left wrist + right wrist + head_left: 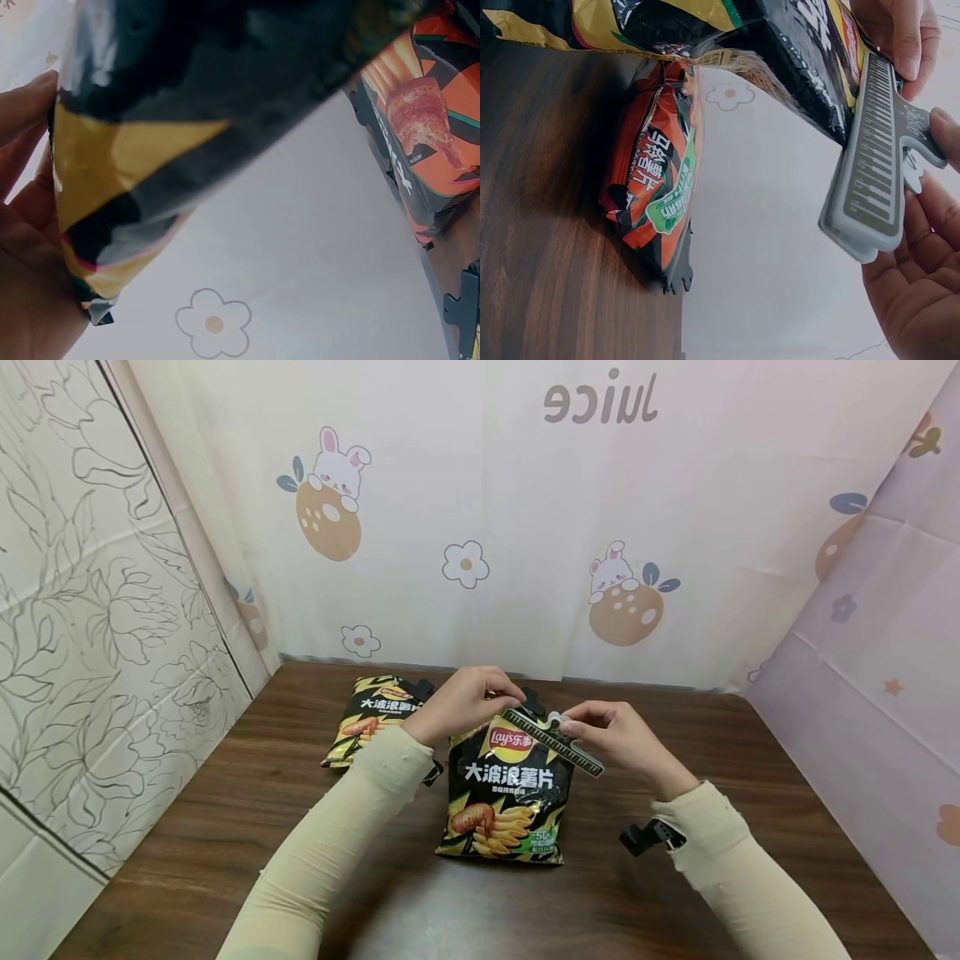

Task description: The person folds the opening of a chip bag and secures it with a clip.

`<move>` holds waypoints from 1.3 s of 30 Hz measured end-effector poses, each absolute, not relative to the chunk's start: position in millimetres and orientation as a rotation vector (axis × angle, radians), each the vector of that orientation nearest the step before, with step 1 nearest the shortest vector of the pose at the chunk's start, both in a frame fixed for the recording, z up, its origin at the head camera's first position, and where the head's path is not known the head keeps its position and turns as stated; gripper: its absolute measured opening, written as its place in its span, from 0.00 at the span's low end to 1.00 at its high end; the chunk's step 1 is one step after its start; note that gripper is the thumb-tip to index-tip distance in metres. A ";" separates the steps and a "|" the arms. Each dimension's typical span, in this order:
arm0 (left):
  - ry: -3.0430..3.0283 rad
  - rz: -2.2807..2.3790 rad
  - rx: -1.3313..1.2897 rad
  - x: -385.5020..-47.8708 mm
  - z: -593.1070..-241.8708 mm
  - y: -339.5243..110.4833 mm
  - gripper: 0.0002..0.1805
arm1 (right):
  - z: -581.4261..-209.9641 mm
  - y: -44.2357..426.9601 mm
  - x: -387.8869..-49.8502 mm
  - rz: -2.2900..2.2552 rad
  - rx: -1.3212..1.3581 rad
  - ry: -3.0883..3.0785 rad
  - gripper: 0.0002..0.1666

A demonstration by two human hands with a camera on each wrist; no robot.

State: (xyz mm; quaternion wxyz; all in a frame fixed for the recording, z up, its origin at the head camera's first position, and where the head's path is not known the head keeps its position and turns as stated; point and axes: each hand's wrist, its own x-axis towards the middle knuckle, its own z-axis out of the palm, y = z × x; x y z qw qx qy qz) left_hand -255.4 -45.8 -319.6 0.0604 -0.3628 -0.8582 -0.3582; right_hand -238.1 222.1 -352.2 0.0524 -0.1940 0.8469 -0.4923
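Note:
A black and yellow bag of potato chips (502, 802) is held upright over the table. My left hand (472, 697) pinches its top edge near the left corner. My right hand (618, 735) holds the handle of a long sealing clip (874, 150) between thumb and fingers. Piano keys are printed on this grey-edged clip, which slants across the bag's top right, one end sticking out past the side. Whether its jaws are clamped on the bag I cannot tell. In the left wrist view, the bag (142, 172) hides part of the left fingers.
Behind the held bag stands an orange and black chip bag (649, 165). Another black and yellow bag (363, 718) lies at the back left, with a dark clip (422, 689) at its top. A patterned curtain (465, 485) borders the wooden table (675, 893).

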 end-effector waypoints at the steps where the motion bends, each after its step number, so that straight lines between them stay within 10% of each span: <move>1: -2.598 -1.079 -1.095 -255.3 -319.4 -46.0 0.09 | -352.6 222.1 -237.9 -1.502 -0.584 2.570 0.20; 39: -2.328 -1.969 -0.340 -227.9 -392.7 -80.5 0.34 | -378.1 213.4 -228.3 -1.823 -0.288 2.479 0.27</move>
